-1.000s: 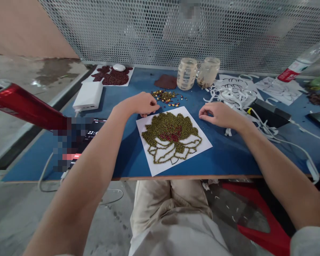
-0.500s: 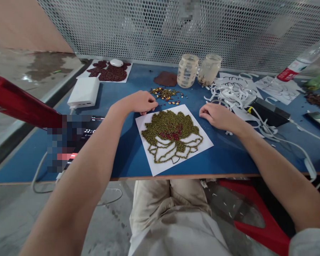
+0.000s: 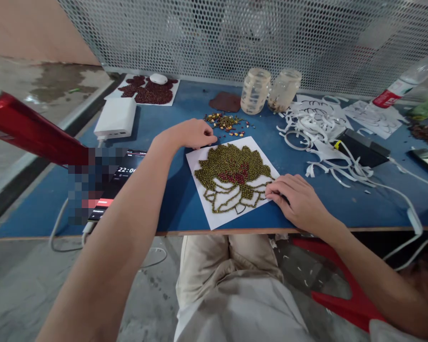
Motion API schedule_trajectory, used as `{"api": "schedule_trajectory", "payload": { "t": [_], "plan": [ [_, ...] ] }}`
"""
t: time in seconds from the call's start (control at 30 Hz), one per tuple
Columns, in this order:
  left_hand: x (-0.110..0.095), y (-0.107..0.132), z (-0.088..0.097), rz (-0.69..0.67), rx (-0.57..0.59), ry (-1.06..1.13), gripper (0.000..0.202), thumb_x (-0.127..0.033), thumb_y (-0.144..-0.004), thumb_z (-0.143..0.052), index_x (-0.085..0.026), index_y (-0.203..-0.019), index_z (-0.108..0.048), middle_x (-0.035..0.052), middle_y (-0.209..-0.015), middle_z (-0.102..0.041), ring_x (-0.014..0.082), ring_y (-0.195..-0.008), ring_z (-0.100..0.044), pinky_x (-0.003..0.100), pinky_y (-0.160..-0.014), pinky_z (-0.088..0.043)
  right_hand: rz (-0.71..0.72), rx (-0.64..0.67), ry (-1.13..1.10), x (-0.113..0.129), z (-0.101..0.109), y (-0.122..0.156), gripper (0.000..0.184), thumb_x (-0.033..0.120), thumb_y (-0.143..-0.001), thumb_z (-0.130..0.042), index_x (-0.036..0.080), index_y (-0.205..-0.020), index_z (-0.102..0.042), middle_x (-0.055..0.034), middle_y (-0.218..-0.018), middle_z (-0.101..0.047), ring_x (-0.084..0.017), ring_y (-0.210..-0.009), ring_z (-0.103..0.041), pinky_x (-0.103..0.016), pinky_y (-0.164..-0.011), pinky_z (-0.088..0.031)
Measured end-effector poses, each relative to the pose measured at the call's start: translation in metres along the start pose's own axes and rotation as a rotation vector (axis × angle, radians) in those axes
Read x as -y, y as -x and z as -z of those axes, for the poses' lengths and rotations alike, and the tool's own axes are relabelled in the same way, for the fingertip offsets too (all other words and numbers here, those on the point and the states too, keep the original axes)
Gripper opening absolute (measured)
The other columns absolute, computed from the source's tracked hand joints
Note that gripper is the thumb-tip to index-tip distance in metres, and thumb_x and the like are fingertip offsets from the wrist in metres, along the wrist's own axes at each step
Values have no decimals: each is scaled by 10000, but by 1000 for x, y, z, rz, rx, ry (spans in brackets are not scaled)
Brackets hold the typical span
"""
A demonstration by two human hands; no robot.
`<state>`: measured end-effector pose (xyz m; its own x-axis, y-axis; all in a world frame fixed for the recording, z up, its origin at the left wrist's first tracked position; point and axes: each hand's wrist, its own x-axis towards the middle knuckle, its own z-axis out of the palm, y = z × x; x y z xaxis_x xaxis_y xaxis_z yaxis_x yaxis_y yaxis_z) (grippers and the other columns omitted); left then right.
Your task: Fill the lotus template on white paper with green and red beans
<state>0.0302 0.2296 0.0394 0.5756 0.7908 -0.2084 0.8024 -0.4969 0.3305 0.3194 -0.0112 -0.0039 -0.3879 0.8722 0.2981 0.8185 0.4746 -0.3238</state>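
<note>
A white sheet of paper lies flat and turned at an angle near the table's front edge. Green beans, probably mung beans, fill the upper petals of a flower picture on it, with dark red beans at the centre. Lower petals are bean-outlined, their insides bare white. At the sheet's upper left edge rests my left hand, fingers curled and closed; whatever they hold is hidden. My right hand covers the sheet's right corner, thumb and fingers drawn together at a petal tip; I cannot make out anything between them.
Behind the sheet lies a pile of mixed beans. Two jars stand further back. Paper strips and a black box with cables are on the right. A phone, white power bank and red can are left.
My right hand has come down and toward me, from beside the sheet's upper right edge onto its right corner. My left hand stays by the upper left edge. The view has shifted slightly.
</note>
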Motion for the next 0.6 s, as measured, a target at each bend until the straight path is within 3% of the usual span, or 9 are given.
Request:
{"api": "schedule_trajectory", "payload": {
  "t": [0.33,0.6],
  "plan": [
    [2,0,-1,11,13,19,298,-525,-845,-635,-251,-748,-702,40,-670,-693,223,-683,-625,354,-673,-382,53,1,51,-2,-1,2,221,338,-1124,-566,356,-1006,-752,-22,-1045,-842,-286,-929,-676,-508,-853,-457],
    [1,0,-1,11,5,16,273,-493,-829,-637,-251,-707,-668,36,-632,-680,210,-646,-599,352,-651,-360,66,-20,49,-2,0,5,221,342,-1124,-570,360,-1014,-761,-30,-1018,-838,-292,-924,-687,-517,-858,-456]
  ]
}}
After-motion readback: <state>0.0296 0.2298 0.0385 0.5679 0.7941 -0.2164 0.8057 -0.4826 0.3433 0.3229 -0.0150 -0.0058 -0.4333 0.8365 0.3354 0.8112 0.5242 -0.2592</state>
